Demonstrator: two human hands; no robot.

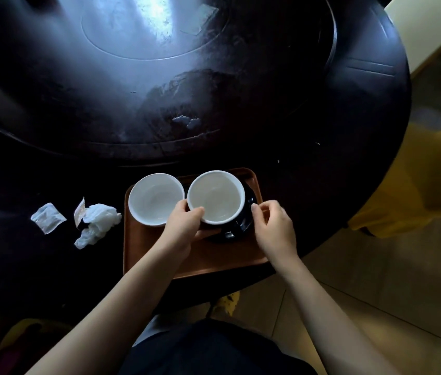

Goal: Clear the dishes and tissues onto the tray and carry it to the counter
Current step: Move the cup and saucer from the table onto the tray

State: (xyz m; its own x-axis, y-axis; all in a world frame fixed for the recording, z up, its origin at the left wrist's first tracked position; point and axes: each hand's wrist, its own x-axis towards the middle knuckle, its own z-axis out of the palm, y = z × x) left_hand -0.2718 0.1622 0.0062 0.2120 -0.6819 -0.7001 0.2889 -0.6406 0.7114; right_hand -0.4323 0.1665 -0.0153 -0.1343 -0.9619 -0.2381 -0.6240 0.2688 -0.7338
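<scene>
A flat brown rectangular tray (pixel 222 255) lies at the near edge of the dark round wooden bench (pixel 241 104), close to the person, probably so that it can be loaded and then lifted without a long reach. Two white-lined round cups are on it. The left-hand cup (pixel 156 198) stands at the tray's far-left corner. The right-hand cup (pixel 216 196) sits on a dark glossy saucer (pixel 243 220) toward the tray's far-right corner, and the two rims are almost touching, which suggests the pair is being packed tight to leave the near half of the tray free.

The left hand (pixel 184 228) is closed on the saucer's near-left edge, its fingers (pixel 195 212) curled up against the wall of the right-hand cup. The right hand (pixel 275 228) is at the saucer's right edge with its fingers (pixel 254 208) loosely bent and slightly apart; whether they press on the saucer or merely hover by it I cannot tell. The two-handed hold looks meant to keep cup and saucer level.

A crumpled white tissue (pixel 97 223) and two torn paper sachets (pixel 48 217) lie on the bench just left of the tray, not yet cleared.
</scene>
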